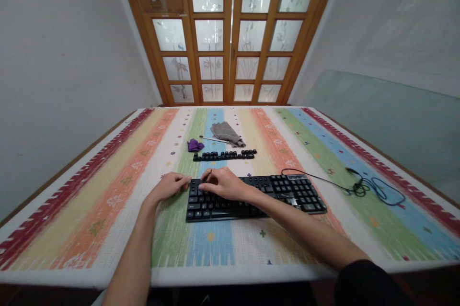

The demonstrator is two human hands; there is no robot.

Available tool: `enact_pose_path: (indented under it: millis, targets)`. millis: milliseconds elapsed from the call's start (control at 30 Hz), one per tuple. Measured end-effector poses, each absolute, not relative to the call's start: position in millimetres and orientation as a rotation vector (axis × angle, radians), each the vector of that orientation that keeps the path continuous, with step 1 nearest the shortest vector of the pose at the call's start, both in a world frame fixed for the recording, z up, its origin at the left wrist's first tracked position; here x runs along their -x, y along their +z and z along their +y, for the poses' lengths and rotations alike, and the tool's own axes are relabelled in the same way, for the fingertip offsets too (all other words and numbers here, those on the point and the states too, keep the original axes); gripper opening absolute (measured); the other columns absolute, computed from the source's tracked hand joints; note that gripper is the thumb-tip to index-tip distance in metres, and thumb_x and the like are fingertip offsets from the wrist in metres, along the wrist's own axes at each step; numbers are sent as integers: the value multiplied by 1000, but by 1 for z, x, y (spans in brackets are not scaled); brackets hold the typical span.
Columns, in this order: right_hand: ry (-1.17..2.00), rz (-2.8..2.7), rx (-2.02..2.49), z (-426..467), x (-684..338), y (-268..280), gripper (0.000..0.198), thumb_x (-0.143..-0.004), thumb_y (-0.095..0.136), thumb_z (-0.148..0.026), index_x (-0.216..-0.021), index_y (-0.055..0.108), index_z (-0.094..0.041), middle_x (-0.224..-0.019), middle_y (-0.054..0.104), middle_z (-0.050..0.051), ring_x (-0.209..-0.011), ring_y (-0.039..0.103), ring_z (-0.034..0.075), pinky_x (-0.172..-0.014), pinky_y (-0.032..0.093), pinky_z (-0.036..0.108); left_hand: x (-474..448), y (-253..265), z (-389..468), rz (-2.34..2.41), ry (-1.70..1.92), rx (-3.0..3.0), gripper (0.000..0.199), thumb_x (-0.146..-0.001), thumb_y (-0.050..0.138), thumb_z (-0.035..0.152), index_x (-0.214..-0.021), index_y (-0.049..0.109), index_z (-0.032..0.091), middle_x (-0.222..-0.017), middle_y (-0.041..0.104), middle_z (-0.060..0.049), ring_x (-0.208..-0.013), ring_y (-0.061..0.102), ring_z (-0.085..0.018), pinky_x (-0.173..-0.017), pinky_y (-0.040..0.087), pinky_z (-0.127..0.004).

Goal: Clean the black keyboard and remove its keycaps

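A black keyboard (233, 212) lies on the striped tablecloth, several of its top-row keycaps off. At its upper left corner, my left hand (168, 186) has its fingers bent together, with the tips on the keyboard's edge. My right hand (226, 184) reaches over the keyboard's left part. Its thumb and forefinger are pinched low over the upper left keys; whatever is between them is too small to make out. Just behind the keyboard, loose black keycaps (224, 155) stand in two rows.
Beyond the keycaps lie a purple cloth (195, 145), a grey cloth (228, 133) and a thin white stick with a dark tip (213, 139). The keyboard's black cable (359, 187) is bunched at the right. Wooden glass-paned doors (230, 33) stand behind the table.
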State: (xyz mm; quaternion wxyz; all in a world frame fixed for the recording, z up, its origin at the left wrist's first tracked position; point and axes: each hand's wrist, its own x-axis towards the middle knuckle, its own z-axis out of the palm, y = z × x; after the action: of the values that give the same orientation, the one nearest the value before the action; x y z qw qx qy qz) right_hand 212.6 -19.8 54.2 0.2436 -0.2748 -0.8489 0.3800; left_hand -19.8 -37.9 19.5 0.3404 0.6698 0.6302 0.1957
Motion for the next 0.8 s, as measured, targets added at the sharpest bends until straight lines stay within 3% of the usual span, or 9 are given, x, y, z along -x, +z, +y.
enact_pose_path:
  millis: [367,600,800]
  targets:
    - [1073,-2151,888,-25,-196,42,13,-85,68,-29,-85,64,-16,-64,66,0,-62,62,14,-58,42,23,14,32,-46,1473,504,-1683,47,-76,55,61,-59,61,17,-43,47,3,-44,42,-12,-48,31,-24]
    - [1197,-2076,882,-23,-196,40,13,-86,65,-28,-84,64,-15,-65,67,1,-61,63,14,-59,44,23,14,34,-46,1369,535,-1672,38,-74,60,50,-89,70,16,-47,46,6,-46,41,-12,-48,30,-23]
    - [1015,-2246,832,-31,-195,51,16,-86,67,-32,-85,68,-16,-62,65,-1,-59,59,13,-59,40,22,12,38,-47,1347,560,-1684,36,-72,60,49,-83,73,17,-58,58,0,-54,46,-14,-49,33,-24]
